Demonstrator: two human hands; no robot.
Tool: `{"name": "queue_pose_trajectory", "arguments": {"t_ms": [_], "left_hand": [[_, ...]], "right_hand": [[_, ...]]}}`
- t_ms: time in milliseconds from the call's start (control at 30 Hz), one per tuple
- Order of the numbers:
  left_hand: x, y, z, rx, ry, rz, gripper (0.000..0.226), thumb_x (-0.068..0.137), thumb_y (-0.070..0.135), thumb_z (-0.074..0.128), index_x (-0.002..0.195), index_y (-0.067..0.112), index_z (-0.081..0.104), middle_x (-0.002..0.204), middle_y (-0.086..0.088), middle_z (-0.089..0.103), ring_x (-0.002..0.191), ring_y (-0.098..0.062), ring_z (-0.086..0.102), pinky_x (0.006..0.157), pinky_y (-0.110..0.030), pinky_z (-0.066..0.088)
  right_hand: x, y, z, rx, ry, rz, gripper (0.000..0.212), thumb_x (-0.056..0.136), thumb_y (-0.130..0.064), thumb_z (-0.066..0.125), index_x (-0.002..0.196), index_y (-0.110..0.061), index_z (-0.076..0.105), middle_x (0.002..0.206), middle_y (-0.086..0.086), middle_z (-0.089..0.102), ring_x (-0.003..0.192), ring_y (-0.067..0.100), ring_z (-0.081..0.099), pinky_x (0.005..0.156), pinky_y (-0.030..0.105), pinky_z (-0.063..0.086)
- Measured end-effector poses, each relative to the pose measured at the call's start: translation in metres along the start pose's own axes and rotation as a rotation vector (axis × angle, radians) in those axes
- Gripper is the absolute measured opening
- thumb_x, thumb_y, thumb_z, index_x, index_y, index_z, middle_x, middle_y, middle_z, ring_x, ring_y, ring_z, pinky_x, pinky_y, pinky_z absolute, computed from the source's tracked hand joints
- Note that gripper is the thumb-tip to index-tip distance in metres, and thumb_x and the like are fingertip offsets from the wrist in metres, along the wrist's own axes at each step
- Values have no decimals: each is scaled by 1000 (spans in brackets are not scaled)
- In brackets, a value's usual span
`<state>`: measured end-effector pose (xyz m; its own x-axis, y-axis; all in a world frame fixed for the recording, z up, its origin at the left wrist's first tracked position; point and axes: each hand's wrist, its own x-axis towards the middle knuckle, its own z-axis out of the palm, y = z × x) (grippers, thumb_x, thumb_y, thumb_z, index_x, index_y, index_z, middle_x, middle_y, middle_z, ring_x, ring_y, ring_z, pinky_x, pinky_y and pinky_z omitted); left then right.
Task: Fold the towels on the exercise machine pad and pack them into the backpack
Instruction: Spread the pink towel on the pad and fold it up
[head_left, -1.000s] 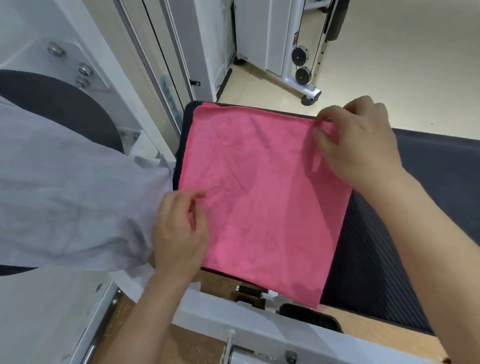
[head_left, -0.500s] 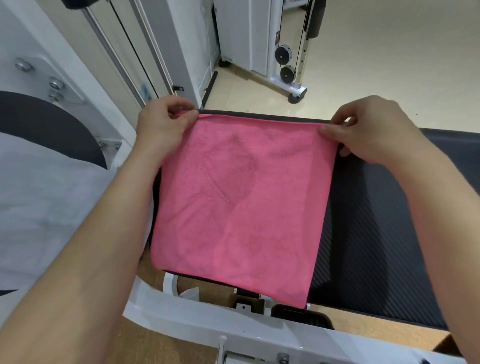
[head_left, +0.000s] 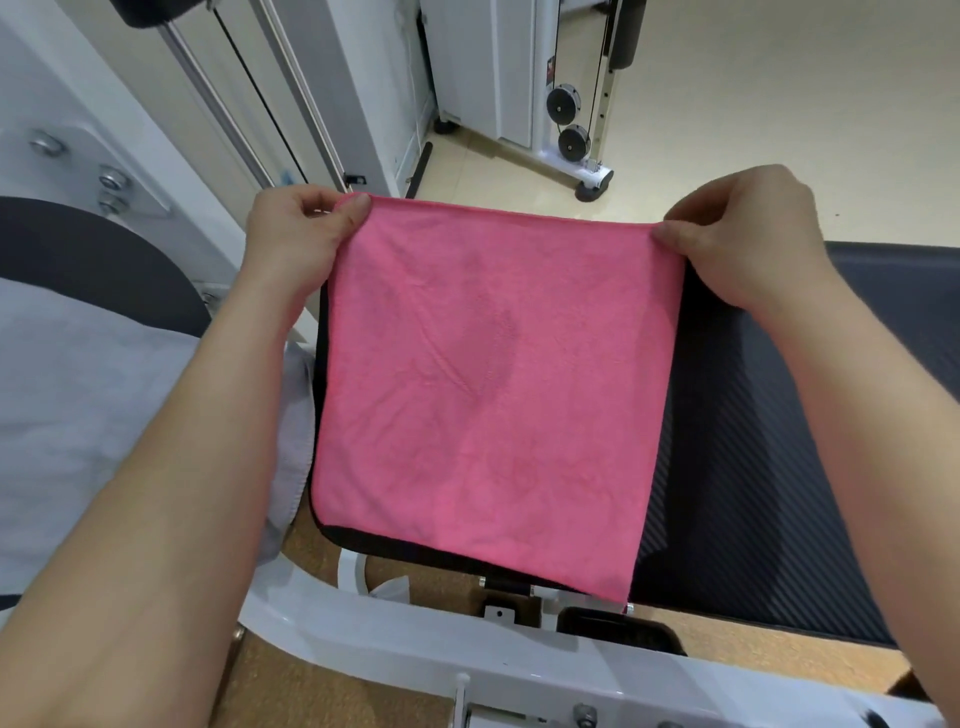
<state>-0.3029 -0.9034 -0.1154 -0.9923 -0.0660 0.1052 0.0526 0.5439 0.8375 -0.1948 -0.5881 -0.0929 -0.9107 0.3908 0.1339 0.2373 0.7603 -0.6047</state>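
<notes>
I see my left hand (head_left: 291, 239) pinching the far left corner of the pink towel (head_left: 488, 395), thumb on top. My right hand (head_left: 743, 244) pinches the far right corner the same way. The towel lies spread over the left end of the black pad (head_left: 779, 415), its far edge stretched between both grips and its near right corner reaching just past the pad's near edge. A grey cloth (head_left: 78, 389) lies to the left, and the white frame (head_left: 415, 639) crosses near me.
</notes>
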Motion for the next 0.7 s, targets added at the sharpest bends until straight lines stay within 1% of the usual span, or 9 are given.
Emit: {"name": "queue_pose_trajectory", "arguments": {"t_ms": [100, 200, 300, 400, 467, 500, 567, 633, 700], "left_hand": [[5, 0, 7, 40, 95, -24, 19, 84, 41, 70, 87, 22, 71, 71, 12, 60, 64, -2, 53, 62, -20, 42], [-6, 3, 7, 92, 175, -23, 25, 85, 41, 65, 104, 25, 67, 84, 12, 62, 81, -7, 57, 77, -26, 46], [-39, 2, 1, 157, 146, -37, 42, 84, 31, 63, 123, 27, 51, 78, 13, 57, 83, -12, 57, 77, -28, 44], [-86, -4, -3, 224, 95, -86, 56, 87, 25, 61, 137, 26, 36, 77, 16, 51, 81, -16, 54, 75, -30, 38], [-119, -10, -4, 231, 40, -101, 61, 89, 20, 59, 140, 26, 28, 82, 15, 50, 74, -11, 53, 70, -30, 36], [-135, -15, -4, 223, 6, -87, 62, 88, 18, 59, 140, 27, 26, 89, 12, 51, 75, -10, 53, 67, -30, 36], [-165, -29, -6, 213, -54, -55, 60, 87, 15, 60, 135, 30, 26, 113, 8, 49, 94, -13, 54, 74, -32, 42], [-188, -45, -8, 239, -96, -46, 53, 87, 13, 59, 129, 30, 33, 123, 11, 43, 106, -11, 47, 84, -35, 41], [-205, -59, -9, 258, -107, -37, 38, 90, 10, 58, 120, 29, 44, 120, 12, 48, 107, -8, 47, 86, -31, 39]], "right_hand": [[8, -2, 11, -89, 37, -23, 16, 86, -25, 66, 94, -15, 75, 96, 8, 72, 92, 27, 63, 79, 33, 48], [12, -2, 22, -196, 76, -26, 18, 92, -27, 58, 100, -16, 70, 104, 11, 68, 96, 33, 60, 77, 38, 47], [3, 0, 29, -233, 138, -52, 30, 96, -32, 48, 116, -15, 61, 114, 13, 59, 101, 34, 56, 79, 40, 43], [-27, 1, 30, -112, 202, -111, 39, 95, -29, 48, 130, -14, 50, 120, 16, 49, 95, 31, 53, 76, 36, 41], [-58, 3, 27, 2, 193, -76, 38, 94, -28, 51, 129, -16, 49, 112, 10, 53, 88, 22, 52, 73, 31, 38], [-76, 5, 25, 52, 165, -20, 35, 93, -29, 53, 126, -17, 51, 102, 4, 57, 83, 17, 51, 72, 29, 35], [-118, 11, 24, 140, 86, 118, 29, 92, -29, 57, 118, -18, 55, 83, -12, 57, 74, 6, 53, 71, 27, 33], [-161, 17, 30, 169, -3, 207, 23, 90, -32, 61, 109, -20, 58, 79, -19, 56, 74, 7, 57, 70, 28, 37], [-199, 23, 41, 161, -91, 252, 18, 88, -37, 64, 101, -25, 58, 80, -17, 60, 75, 8, 60, 68, 33, 45]]}}
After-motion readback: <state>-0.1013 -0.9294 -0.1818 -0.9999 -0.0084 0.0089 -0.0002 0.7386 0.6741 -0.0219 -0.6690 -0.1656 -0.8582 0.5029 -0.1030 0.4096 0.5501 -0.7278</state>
